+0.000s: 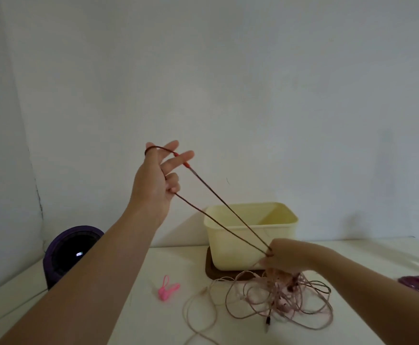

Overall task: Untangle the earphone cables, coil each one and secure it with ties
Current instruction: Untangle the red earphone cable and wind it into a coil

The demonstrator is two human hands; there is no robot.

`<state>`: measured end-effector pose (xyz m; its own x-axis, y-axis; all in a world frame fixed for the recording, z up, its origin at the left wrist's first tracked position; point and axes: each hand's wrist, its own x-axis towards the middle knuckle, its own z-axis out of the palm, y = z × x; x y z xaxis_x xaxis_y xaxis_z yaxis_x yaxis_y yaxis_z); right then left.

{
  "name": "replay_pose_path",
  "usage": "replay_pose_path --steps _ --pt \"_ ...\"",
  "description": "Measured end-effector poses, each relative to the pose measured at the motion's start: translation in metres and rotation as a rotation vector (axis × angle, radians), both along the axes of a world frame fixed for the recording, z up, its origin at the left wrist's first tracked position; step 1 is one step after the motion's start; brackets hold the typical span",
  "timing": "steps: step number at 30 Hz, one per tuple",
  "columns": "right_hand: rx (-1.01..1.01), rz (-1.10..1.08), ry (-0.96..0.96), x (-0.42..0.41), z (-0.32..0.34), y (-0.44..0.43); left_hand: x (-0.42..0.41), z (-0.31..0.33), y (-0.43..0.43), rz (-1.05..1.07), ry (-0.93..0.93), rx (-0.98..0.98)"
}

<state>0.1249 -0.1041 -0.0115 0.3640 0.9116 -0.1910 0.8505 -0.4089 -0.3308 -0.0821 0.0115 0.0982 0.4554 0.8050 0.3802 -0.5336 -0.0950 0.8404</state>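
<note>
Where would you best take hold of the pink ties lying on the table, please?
Pinch the pink ties at their near end, where the two seem to meet, coming from above: they lie flat on the table, apart from the cable tangle.

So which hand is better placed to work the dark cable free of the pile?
Probably the right hand: it pinches the dark cable just above the tangle. The left hand is raised, holding its loop.

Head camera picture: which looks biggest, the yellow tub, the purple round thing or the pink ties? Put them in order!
1. yellow tub
2. purple round thing, though the left arm hides part of it, so this place is unsure
3. pink ties, clearly smallest
</note>
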Motion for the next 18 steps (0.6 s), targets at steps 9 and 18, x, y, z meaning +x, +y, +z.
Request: replay_pose_path --steps 9,18 --pt "0.179 -0.233 -0.202 0.041 0.077 -0.008 0.013 -0.023 0.009 0.4 0.263 0.319" --pt "0.836 -0.166 0.347 0.034 0.143 -0.018 0.024 -0.018 0.007 0.322 0.283 0.296"
